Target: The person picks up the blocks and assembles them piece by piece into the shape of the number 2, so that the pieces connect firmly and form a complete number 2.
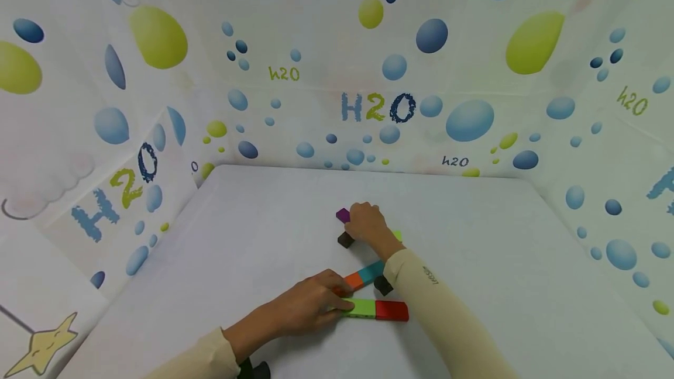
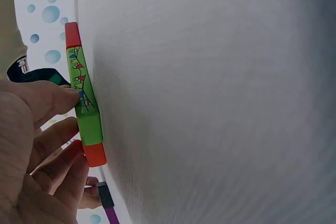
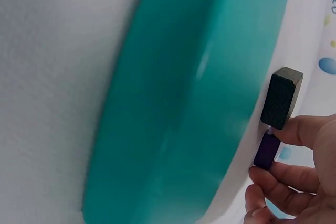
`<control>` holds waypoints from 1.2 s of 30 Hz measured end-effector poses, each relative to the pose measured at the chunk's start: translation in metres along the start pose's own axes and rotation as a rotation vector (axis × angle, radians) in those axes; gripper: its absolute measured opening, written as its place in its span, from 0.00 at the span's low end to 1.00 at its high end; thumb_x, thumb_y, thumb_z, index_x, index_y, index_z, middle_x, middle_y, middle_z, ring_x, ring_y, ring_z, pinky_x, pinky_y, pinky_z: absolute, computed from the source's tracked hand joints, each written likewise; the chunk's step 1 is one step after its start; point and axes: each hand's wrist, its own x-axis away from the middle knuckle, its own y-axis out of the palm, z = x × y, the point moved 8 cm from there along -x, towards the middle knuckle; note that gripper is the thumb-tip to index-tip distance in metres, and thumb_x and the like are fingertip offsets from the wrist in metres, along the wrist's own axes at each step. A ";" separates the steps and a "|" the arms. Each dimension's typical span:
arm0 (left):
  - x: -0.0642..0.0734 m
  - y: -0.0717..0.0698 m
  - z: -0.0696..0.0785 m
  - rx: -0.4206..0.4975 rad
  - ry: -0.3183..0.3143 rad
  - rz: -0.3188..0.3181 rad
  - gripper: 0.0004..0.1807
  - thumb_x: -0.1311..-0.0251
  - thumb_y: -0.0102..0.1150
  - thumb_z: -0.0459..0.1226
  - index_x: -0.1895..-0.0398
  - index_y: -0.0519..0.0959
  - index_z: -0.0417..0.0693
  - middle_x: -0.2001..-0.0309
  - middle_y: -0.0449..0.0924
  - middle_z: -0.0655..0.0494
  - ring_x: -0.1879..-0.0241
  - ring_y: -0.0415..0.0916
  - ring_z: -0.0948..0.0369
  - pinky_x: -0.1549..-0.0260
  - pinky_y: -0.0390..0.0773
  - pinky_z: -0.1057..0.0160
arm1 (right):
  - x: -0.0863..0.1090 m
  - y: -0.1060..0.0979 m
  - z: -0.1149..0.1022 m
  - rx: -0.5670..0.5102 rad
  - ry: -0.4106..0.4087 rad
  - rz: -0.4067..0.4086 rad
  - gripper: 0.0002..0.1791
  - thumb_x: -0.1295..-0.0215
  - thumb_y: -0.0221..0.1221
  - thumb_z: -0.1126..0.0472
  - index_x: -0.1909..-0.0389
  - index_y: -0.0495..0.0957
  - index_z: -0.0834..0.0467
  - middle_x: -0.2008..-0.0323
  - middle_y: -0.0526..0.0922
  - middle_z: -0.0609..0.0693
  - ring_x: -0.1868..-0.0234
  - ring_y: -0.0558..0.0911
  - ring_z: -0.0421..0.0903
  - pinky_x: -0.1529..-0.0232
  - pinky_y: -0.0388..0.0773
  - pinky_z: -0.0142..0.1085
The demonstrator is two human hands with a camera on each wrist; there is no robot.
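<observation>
My left hand (image 1: 310, 303) pinches a flat, chunky green bar (image 1: 363, 308) with a red end (image 1: 392, 310), thumb on one face and fingers behind. Small flags are printed on the green bar (image 2: 83, 85) in the left wrist view. Close to the left fingertips lies an orange and teal bar (image 1: 371, 272), whose teal part (image 3: 184, 98) fills much of the right wrist view. Farther forward, my right hand (image 1: 368, 226) pinches a small purple block (image 3: 266, 151) between thumb and fingers. A dark block (image 3: 282, 98) sits against its thumb tip.
Another dark block (image 1: 384, 285) lies beside the teal bar, under the right sleeve's edge. A light green piece (image 1: 398, 235) shows partly behind the right wrist. The white table (image 1: 253, 215) is bordered by a bubble-printed cloth (image 1: 316, 110). Something dark (image 1: 255, 369) shows below the left cuff.
</observation>
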 end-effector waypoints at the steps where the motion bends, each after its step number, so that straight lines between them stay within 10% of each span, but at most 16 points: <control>1: 0.000 0.000 0.000 -0.001 -0.001 -0.001 0.13 0.36 0.67 0.36 0.50 0.89 0.56 0.45 0.82 0.57 0.42 0.74 0.62 0.44 0.78 0.63 | 0.000 0.000 0.000 -0.003 -0.004 -0.003 0.14 0.32 0.60 0.56 0.57 0.78 0.64 0.65 0.81 0.57 0.61 0.77 0.56 0.57 0.80 0.45; 36: -0.002 0.001 0.000 -0.005 -0.020 -0.028 0.13 0.35 0.67 0.37 0.49 0.89 0.56 0.44 0.82 0.58 0.41 0.73 0.62 0.42 0.77 0.63 | 0.012 -0.020 0.066 -0.077 -0.093 -0.108 0.13 0.36 0.62 0.57 0.53 0.86 0.58 0.60 0.84 0.50 0.58 0.77 0.49 0.49 0.79 0.44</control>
